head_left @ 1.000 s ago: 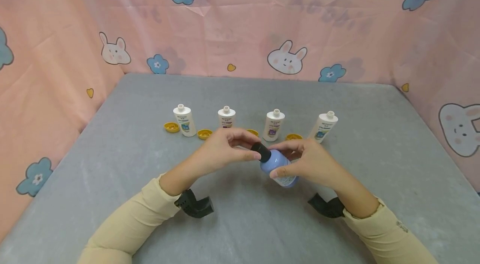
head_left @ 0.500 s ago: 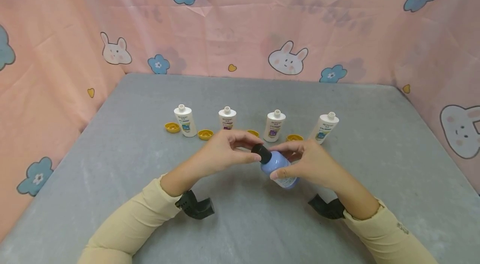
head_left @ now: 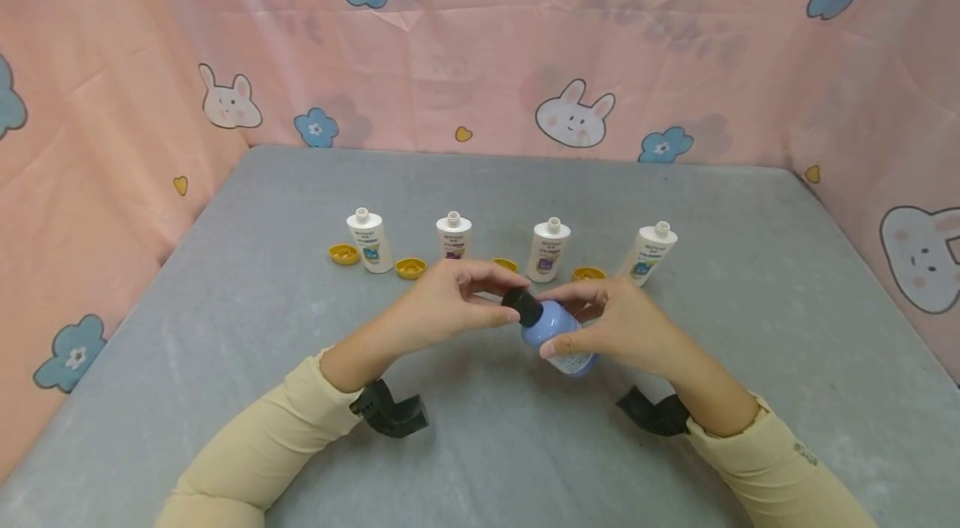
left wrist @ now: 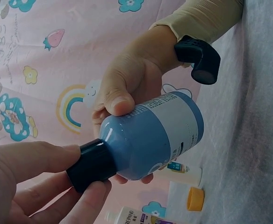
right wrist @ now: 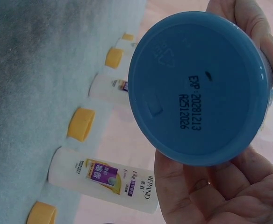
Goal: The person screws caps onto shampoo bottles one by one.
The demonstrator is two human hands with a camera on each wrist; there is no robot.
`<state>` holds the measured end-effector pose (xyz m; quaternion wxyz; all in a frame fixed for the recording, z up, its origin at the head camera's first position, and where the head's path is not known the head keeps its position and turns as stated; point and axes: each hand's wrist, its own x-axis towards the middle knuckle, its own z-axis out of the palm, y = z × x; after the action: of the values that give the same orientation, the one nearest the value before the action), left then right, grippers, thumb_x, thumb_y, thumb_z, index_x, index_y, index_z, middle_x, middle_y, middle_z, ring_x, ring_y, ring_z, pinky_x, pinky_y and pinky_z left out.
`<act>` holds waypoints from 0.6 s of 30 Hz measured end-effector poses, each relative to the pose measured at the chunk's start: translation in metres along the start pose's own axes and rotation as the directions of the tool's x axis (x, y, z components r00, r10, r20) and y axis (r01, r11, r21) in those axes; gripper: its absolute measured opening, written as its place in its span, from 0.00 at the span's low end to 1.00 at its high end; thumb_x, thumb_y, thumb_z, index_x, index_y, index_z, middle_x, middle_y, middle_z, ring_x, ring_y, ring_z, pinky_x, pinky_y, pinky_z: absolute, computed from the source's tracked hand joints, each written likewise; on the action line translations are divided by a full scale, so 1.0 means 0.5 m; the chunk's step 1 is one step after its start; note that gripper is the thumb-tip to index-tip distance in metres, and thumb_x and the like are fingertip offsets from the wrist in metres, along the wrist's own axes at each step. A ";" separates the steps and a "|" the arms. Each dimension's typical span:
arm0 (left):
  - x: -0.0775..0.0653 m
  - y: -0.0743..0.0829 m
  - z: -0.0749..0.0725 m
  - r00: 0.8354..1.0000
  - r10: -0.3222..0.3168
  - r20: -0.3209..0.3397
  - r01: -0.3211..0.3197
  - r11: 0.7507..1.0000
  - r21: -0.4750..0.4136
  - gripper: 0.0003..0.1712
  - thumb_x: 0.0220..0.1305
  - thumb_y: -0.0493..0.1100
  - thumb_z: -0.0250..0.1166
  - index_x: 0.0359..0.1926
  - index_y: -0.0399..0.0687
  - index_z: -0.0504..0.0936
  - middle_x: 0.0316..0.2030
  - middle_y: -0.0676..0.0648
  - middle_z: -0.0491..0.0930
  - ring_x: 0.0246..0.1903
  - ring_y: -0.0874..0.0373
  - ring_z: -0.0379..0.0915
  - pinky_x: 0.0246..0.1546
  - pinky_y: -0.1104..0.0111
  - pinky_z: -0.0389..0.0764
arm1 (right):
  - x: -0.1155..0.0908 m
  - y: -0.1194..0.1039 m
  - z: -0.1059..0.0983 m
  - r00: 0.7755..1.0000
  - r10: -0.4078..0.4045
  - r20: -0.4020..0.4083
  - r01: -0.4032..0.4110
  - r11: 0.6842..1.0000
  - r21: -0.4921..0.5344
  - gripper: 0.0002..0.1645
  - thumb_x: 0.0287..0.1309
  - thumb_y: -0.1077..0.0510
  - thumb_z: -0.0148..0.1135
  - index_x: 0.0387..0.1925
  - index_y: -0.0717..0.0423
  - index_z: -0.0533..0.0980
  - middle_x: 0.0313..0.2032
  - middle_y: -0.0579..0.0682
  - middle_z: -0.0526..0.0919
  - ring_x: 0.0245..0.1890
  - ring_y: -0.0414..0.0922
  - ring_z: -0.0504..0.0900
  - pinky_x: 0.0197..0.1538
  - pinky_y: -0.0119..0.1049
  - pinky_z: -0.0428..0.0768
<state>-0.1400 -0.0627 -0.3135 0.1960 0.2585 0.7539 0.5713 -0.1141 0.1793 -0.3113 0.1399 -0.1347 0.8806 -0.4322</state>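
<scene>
A blue bottle point(head_left: 553, 325) with a white label is held tilted above the table, its black cap point(head_left: 522, 307) toward the left. My left hand point(head_left: 450, 299) pinches that cap between thumb and fingers. Around the bottle's body curls my right hand point(head_left: 622, 326), thumb on the near side, as the left wrist view also shows. The right wrist view faces the round blue base point(right wrist: 197, 93), printed with an expiry date. Cap and bottle meet at the neck.
Behind my hands stand several white bottles in a row without caps, such as the leftmost white bottle point(head_left: 371, 243) and the rightmost white bottle point(head_left: 649, 251). Yellow caps, including one yellow cap point(head_left: 344, 254), lie beside them on the grey table point(head_left: 225, 328). A pink curtain point(head_left: 465, 37) hangs behind.
</scene>
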 end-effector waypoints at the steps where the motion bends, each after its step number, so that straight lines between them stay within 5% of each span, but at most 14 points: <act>1: 0.000 0.000 0.000 1.000 0.005 0.004 -0.005 1.000 -0.005 0.21 0.60 0.34 0.70 0.56 0.38 0.82 0.54 0.41 0.83 0.53 0.55 0.81 0.52 0.67 0.84 | 0.000 0.000 0.000 1.000 -0.002 0.000 0.002 1.000 -0.001 0.34 0.42 0.46 0.81 0.52 0.54 0.83 0.44 0.52 0.85 0.42 0.46 0.81 0.46 0.39 0.82; 9: -0.002 0.004 -0.002 0.999 0.030 0.022 -0.030 1.000 0.000 0.23 0.61 0.32 0.68 0.57 0.37 0.80 0.56 0.40 0.81 0.56 0.53 0.79 0.54 0.66 0.83 | 0.001 -0.001 -0.002 1.000 0.002 0.007 -0.002 1.000 0.002 0.34 0.43 0.46 0.81 0.54 0.53 0.83 0.46 0.52 0.85 0.43 0.45 0.81 0.46 0.39 0.82; 18: -0.002 0.006 -0.002 0.997 -0.041 -0.059 0.039 0.999 -0.031 0.22 0.60 0.38 0.72 0.56 0.43 0.83 0.54 0.45 0.83 0.52 0.58 0.82 0.50 0.67 0.82 | -0.001 -0.004 -0.005 1.000 0.023 0.007 -0.023 1.000 0.011 0.34 0.44 0.46 0.80 0.54 0.52 0.82 0.44 0.51 0.83 0.43 0.46 0.81 0.45 0.39 0.81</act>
<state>-0.1396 -0.0634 -0.3103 0.1887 0.2232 0.7557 0.5861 -0.1142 0.1801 -0.3080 0.1488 -0.1252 0.8792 -0.4349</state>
